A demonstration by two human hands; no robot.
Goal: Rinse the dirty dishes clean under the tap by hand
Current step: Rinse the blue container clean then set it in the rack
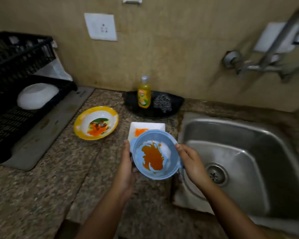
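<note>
A white socket plate sits on the mottled beige wall. Below it runs a speckled brown granite counter. Down to its left stands a black slatted rack on a grey mat (its edges blurred). The light is dim and yellowish.

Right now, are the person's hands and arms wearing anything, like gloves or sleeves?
No. The left hand and right hand are bare: no gloves, no rings I can see. The forearms show no sleeves, watch or bracelet.
</note>
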